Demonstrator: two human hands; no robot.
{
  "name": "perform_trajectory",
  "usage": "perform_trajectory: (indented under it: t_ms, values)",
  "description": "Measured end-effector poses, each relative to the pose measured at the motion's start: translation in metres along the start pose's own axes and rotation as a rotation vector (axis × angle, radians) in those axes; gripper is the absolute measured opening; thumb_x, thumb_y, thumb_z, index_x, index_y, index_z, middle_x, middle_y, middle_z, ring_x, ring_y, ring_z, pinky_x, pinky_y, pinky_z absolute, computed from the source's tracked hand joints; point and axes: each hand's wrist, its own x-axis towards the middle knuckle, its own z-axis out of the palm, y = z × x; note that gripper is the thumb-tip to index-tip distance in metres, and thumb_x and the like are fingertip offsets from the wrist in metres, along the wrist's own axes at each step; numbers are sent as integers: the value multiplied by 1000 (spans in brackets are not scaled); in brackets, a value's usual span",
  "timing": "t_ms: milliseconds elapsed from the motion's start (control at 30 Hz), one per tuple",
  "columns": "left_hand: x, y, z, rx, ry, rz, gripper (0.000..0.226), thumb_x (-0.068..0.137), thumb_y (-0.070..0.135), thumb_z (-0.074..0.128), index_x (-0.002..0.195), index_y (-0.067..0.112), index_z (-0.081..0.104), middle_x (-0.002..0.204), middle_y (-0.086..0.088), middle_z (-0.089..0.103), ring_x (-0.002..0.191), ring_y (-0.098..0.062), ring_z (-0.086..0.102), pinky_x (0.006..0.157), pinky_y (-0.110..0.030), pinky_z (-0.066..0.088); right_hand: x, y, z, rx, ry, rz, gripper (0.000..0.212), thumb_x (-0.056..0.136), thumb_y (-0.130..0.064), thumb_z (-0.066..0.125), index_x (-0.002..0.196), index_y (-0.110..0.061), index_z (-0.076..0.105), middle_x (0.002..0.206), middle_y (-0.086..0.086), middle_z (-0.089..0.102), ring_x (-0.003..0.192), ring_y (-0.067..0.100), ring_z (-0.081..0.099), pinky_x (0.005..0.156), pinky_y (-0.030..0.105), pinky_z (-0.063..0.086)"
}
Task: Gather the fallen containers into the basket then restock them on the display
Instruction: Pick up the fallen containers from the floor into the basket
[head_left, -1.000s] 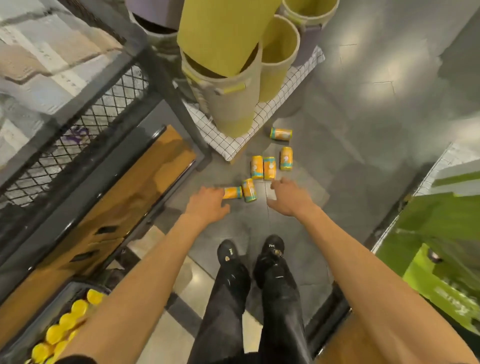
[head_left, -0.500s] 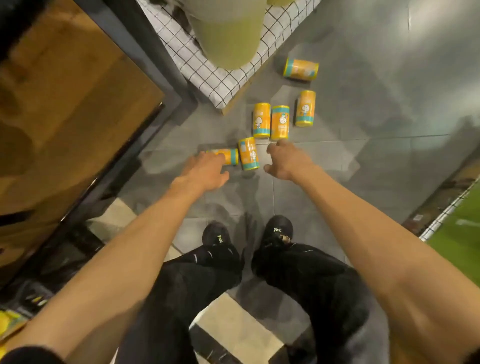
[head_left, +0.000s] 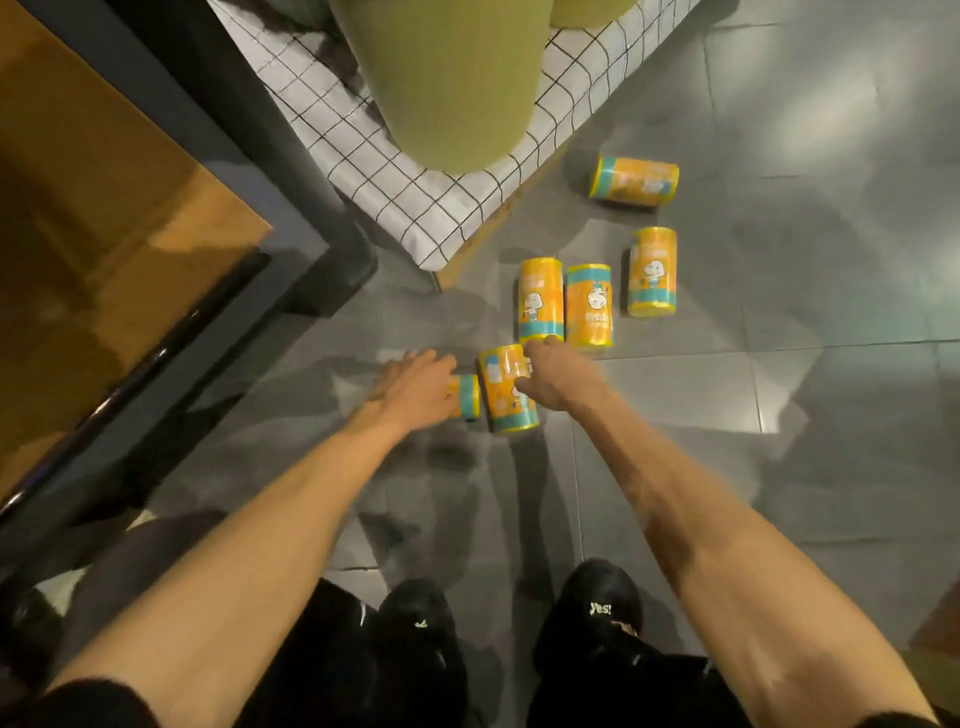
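Several orange containers with teal bands lie on their sides on the grey floor. My left hand (head_left: 415, 389) covers the nearest small one (head_left: 466, 397), fingers curled over it. My right hand (head_left: 558, 376) wraps around the container beside it (head_left: 501, 395), thumb on its face. Beyond my right hand two containers (head_left: 541, 301) (head_left: 588, 306) lie side by side, a third (head_left: 653, 273) lies to their right, and one more (head_left: 634, 181) lies crosswise further back. No basket is in view.
A white grid-patterned platform (head_left: 415, 208) carrying tall green bins (head_left: 447, 83) stands just behind the containers. A dark shelf frame with a wooden panel (head_left: 104, 208) fills the left side. My black shoes (head_left: 597, 608) are at the bottom, on open grey tile.
The view has dropped closer to the floor. My left hand has come down over the sideways container, and my right hand has slid left and closed around the one next to it.
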Motion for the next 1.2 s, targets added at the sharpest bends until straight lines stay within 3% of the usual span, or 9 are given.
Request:
perform_trajectory:
  t_ms: [300,433,533,700,833,967,1067,1133,1200]
  values:
    - [60,-14,57,20,-64,94,73,81,55,69,139,20,40,132,-8,50,123,-30,49,98,-43,41,49,15,35,83,59,13,41,89,-39,60,114,-7,59,116,15,63,103,33,60,83,39,50]
    - [66,-24,68,-2,-51,122,72,78,55,73,132,18,42,129,-8,55,118,-30,55,95,-42,45,58,6,44,93,66,71,48,89,-48,56,107,-4,60,110,18,64,96,34,62,78,39,51]
    - [62,-29,73,-2,-30,143,76,76,53,76,134,19,40,129,-7,53,116,-32,56,92,-41,46,58,2,51,179,77,129,56,90,-55,56,114,-4,57,112,15,62,99,32,63,80,40,52]
    - [48,-47,82,-77,-19,43,76,73,48,80,130,18,41,131,-6,49,114,-34,55,94,-43,45,61,-6,63,377,57,236,60,88,-58,60,120,-7,53,116,13,63,105,29,63,78,36,49]
    - [42,-55,84,-157,-1,-39,81,72,47,81,137,18,41,132,-8,44,115,-36,54,94,-43,46,68,-7,67,509,30,245,56,84,-54,67,112,-7,56,105,10,65,95,24,65,76,33,51]
    - [35,-57,84,-221,33,-79,80,71,43,83,133,13,43,128,-13,42,114,-37,54,91,-42,45,69,-11,72,623,53,284,51,76,-51,76,97,-7,60,85,8,72,77,22,71,78,41,60]
    - [17,-53,73,-223,29,-59,79,70,39,84,130,11,40,128,-14,42,114,-40,53,88,-42,45,47,-15,59,602,75,298,40,80,-44,73,91,-8,57,73,3,66,71,17,67,73,35,59]
    - [-9,-47,59,-291,47,-89,80,68,37,86,128,12,41,130,-15,41,115,-41,53,88,-42,45,17,-22,37,584,63,281,32,83,-39,71,82,-12,55,63,-1,62,56,9,61,57,22,52]
    - [-45,-37,37,-418,63,-130,79,66,34,86,126,11,41,132,-17,41,119,-40,50,90,-42,44,-22,-33,6,582,67,255,31,83,-39,72,86,-13,55,69,-3,62,57,8,58,51,16,44]
